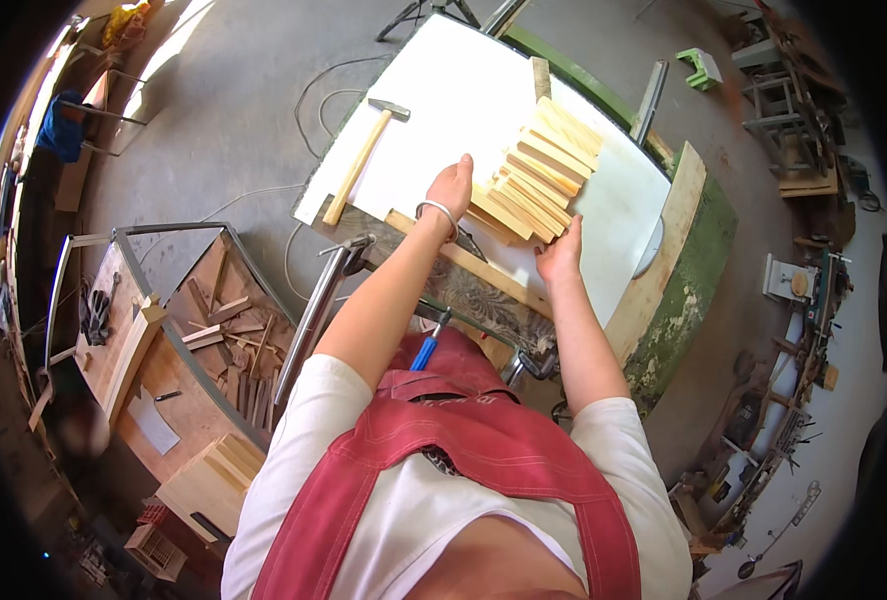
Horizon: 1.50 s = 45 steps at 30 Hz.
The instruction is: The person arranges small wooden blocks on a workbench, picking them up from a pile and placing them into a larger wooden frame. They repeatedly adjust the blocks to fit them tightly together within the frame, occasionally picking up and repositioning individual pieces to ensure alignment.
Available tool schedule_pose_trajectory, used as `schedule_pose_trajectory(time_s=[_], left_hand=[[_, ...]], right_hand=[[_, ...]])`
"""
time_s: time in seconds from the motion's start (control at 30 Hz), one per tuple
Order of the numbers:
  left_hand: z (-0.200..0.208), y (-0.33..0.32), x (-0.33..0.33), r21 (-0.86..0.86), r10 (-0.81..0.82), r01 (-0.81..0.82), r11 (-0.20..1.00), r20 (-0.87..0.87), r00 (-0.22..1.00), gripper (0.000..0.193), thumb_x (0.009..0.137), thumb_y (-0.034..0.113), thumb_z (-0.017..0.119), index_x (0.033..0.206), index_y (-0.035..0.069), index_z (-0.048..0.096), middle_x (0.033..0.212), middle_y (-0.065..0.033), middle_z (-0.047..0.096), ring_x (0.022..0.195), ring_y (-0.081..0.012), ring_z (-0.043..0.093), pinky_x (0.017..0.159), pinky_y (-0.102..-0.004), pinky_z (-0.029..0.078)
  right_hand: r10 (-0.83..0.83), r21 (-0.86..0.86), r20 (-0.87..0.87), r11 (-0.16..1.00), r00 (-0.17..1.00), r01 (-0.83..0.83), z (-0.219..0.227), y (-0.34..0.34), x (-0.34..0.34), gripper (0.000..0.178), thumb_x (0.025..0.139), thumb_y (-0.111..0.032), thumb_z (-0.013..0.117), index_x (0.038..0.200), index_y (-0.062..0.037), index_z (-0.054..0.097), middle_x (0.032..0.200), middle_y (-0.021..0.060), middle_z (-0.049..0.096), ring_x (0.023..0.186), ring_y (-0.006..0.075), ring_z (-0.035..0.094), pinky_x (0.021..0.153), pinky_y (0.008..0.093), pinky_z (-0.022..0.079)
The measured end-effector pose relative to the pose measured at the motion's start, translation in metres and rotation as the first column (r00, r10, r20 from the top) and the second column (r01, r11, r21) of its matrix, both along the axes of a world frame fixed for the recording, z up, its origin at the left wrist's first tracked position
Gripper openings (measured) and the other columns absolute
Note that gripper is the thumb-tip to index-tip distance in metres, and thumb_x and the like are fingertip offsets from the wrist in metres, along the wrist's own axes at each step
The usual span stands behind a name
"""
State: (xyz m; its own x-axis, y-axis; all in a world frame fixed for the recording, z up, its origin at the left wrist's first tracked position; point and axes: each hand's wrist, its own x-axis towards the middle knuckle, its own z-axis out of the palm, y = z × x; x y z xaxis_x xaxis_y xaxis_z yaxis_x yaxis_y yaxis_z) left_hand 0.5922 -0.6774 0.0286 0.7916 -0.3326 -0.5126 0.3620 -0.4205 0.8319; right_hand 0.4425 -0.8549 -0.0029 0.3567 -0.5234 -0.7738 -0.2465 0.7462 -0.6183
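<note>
A stack of pale wooden strips (539, 185) lies in uneven layers over the white work surface (454, 80). My left hand (450, 192) is pressed to the left end of the stack, thumb raised and the other fingers mostly hidden. At the near right end, my right hand (562, 252) grips the strips with its thumb up against them. To the left of the stack lies a hammer (359, 165) with a wooden handle, its metal head pointing away from me.
A clamp with a blue handle (425, 352) sits at the near edge, close to my body. Wood offcuts (239, 350) fill a bin on the left, beside a wooden bench top (114, 330). A green machine edge (699, 290) borders the right; a green step stool (701, 70) stands beyond.
</note>
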Motion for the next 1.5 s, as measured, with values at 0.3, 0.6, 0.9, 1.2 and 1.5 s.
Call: schedule_pose_trajectory(time_s=[0.3,0.6,0.9,1.2,1.5], left_hand=[[-0.046,-0.041,-0.011,0.032,-0.069,0.073,0.997,-0.089,0.994,0.077,0.104,0.058,0.026,0.126,-0.006,0.063,0.128,-0.0302,0.061,0.125,-0.0448,0.054,0.109,-0.044,0.039],[-0.097,-0.052,-0.008,0.054,-0.325,0.325,0.944,0.312,0.893,0.039,0.098,0.027,0.045,0.121,0.003,0.064,0.12,-0.0233,0.067,0.107,-0.0366,0.066,0.098,-0.0426,0.051],[-0.037,-0.036,-0.017,0.035,-0.118,0.122,0.992,-0.104,0.988,0.072,0.098,0.057,0.034,0.132,0.0,0.062,0.135,-0.0253,0.059,0.126,-0.0391,0.056,0.108,-0.0452,0.043],[-0.02,-0.029,-0.013,0.041,-0.109,0.118,0.992,-0.182,0.977,0.075,0.096,0.061,0.037,0.131,0.0,0.063,0.134,-0.0244,0.061,0.125,-0.0386,0.058,0.107,-0.0446,0.044],[0.023,-0.002,-0.035,-0.138,0.221,-0.201,0.97,0.15,0.964,0.052,0.096,0.039,0.055,0.122,-0.006,0.055,0.126,-0.027,0.056,0.122,-0.0418,0.053,0.106,-0.0465,0.043]], right_hand=[[-0.131,0.062,0.184,0.991,0.974,0.121,0.008,0.008,0.012,0.068,0.104,-0.059,0.038,0.147,-0.0076,0.041,0.149,0.0099,0.048,0.137,0.0263,0.044,0.115,0.0439,0.033],[0.186,-0.069,0.253,0.982,0.95,-0.174,-0.031,-0.013,0.002,0.07,0.101,-0.061,0.034,0.151,-0.0116,0.038,0.147,0.0141,0.049,0.135,0.037,0.046,0.112,0.0642,0.032],[0.235,0.024,0.028,0.972,0.972,-0.236,0.04,0.04,0.017,0.07,0.101,-0.06,0.035,0.153,-0.014,0.038,0.156,0.012,0.041,0.139,0.0346,0.043,0.113,0.0587,0.033],[0.239,0.094,0.096,0.964,0.966,-0.248,0.033,0.03,0.016,0.069,0.101,-0.06,0.035,0.154,-0.0165,0.037,0.156,0.011,0.041,0.139,0.0345,0.043,0.113,0.0595,0.032],[0.254,-0.5,-0.199,0.805,0.947,-0.321,-0.013,-0.024,-0.048,0.051,0.1,-0.045,0.055,0.132,-0.0049,0.056,0.124,0.0084,0.06,0.117,0.0227,0.053,0.096,0.0423,0.042]])
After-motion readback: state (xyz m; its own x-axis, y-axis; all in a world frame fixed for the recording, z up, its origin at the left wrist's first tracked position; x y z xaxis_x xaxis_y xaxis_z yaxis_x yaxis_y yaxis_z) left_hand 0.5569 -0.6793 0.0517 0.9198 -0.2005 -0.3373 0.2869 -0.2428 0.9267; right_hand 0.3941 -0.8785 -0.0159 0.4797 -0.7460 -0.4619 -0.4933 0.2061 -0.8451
